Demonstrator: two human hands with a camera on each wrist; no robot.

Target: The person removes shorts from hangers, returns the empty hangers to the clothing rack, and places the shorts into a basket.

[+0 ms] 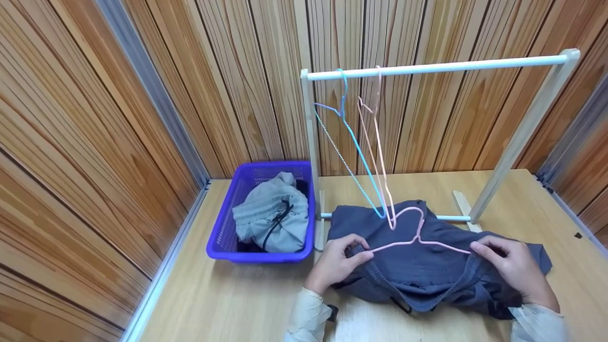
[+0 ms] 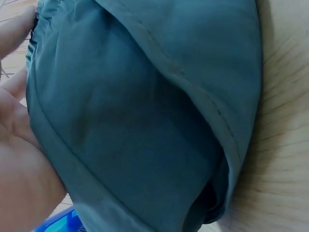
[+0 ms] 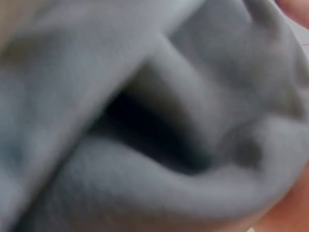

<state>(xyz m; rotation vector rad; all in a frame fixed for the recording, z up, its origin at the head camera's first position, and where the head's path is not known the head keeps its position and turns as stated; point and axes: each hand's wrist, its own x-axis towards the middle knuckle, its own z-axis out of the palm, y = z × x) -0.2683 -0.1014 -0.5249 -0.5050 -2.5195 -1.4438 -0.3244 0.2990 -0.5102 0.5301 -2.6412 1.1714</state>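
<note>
With my left hand (image 1: pixel 338 262) and right hand (image 1: pixel 510 268) each pinching the waistband of the dark blue shorts (image 1: pixel 427 266) lying mid-frame on the desk (image 1: pixel 228 304), I'd keep the band taut so the pink hanger (image 1: pixel 412 237) slides in evenly.

**Slate blue, pink and purple on pale wood**

You have slate-blue shorts (image 1: pixel 427 266) under a pink hanger (image 1: pixel 418 237). Beside them, a purple basket (image 1: pixel 223 242) holds light grey cloth (image 1: pixel 270 213). A sky-blue hanger (image 1: pixel 351 133) hangs from your white rail (image 1: pixel 437 68); the tabletop (image 1: pixel 228 304) shows pale wood grain.
</note>
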